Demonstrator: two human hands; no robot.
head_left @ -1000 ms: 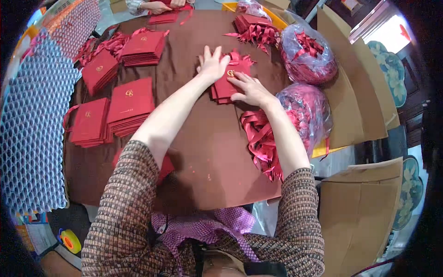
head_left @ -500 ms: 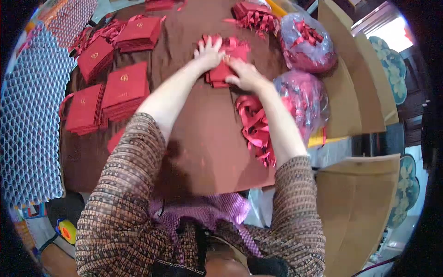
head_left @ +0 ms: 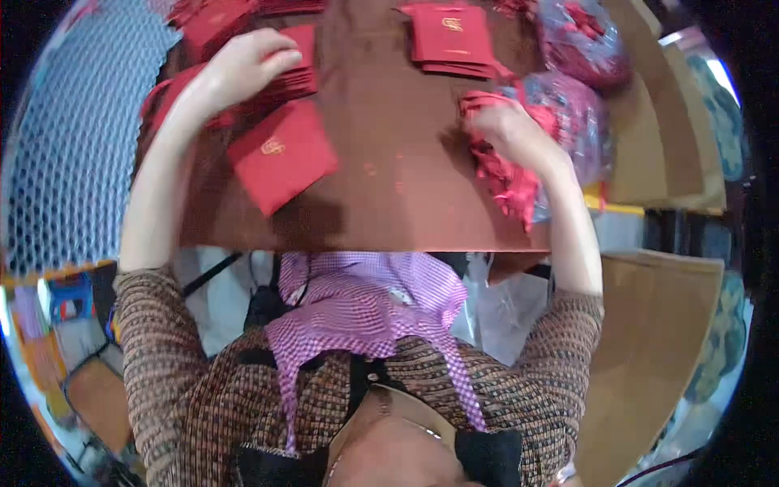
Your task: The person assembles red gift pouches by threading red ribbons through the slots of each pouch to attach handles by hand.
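Note:
My left hand (head_left: 256, 61) hangs over stacks of red square pouches (head_left: 304, 77) at the left; its fingers are bent, thumb and fingertips apart, and nothing shows between them. Just below it, a single red pouch (head_left: 284, 154) with a gold emblem lies turned at an angle, slightly blurred. On the right, my right hand (head_left: 515, 134) reaches into a heap of red ribbons (head_left: 507, 178), its fingers curled down on them and partly smeared by motion. Beyond, toward the table's far side, stands another neat stack of red pouches (head_left: 452, 36).
Clear plastic bags of red ribbon goods (head_left: 588, 49) crowd the table's right side, beside open cardboard boxes (head_left: 649, 325). A blue patterned, honeycomb-like sheet (head_left: 77, 154) covers the far left. The brown table's front edge (head_left: 381, 247) runs ahead of my purple checked apron (head_left: 365, 296).
Both hands have left the far middle stack: the left has gone to the pouches at the left, the right to the ribbon heap. My view has shifted nearer the table's front edge.

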